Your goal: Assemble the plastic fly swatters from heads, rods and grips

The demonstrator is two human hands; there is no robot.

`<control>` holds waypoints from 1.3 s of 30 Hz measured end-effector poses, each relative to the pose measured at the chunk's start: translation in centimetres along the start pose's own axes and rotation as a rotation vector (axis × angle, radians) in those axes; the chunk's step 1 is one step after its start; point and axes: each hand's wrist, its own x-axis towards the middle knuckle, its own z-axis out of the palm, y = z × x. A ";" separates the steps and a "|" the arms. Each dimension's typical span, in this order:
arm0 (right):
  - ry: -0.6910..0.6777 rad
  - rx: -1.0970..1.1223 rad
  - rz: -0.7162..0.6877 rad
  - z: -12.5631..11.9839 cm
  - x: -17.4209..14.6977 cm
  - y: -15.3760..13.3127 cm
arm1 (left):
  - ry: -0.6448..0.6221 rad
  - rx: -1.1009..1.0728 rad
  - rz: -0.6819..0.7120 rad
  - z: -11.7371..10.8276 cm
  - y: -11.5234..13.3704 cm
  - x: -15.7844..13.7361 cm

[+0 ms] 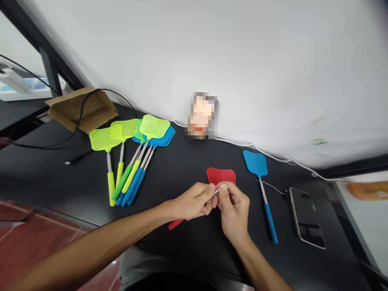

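While the fingers of the left hand (196, 205) and right hand (235, 208) clamp a silver rod (216, 192) between them | a red swatter (220, 175) shows partly behind both, handle near the left wrist | a blue swatter (256, 163) lies rightward on the black table (188, 161), near a phone (306, 218).
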 end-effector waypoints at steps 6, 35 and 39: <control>-0.064 0.044 0.073 -0.1 0.0 -0.1 | -0.003 0.016 0.005 -0.2 0.2 0.4; 0.246 -1.015 -0.200 -5.1 3.5 -0.8 | 0.248 -0.255 0.089 -2.3 1.3 1.7; 0.166 -1.093 -0.242 -4.3 3.1 0.1 | 0.207 -0.307 0.094 -2.5 1.3 1.8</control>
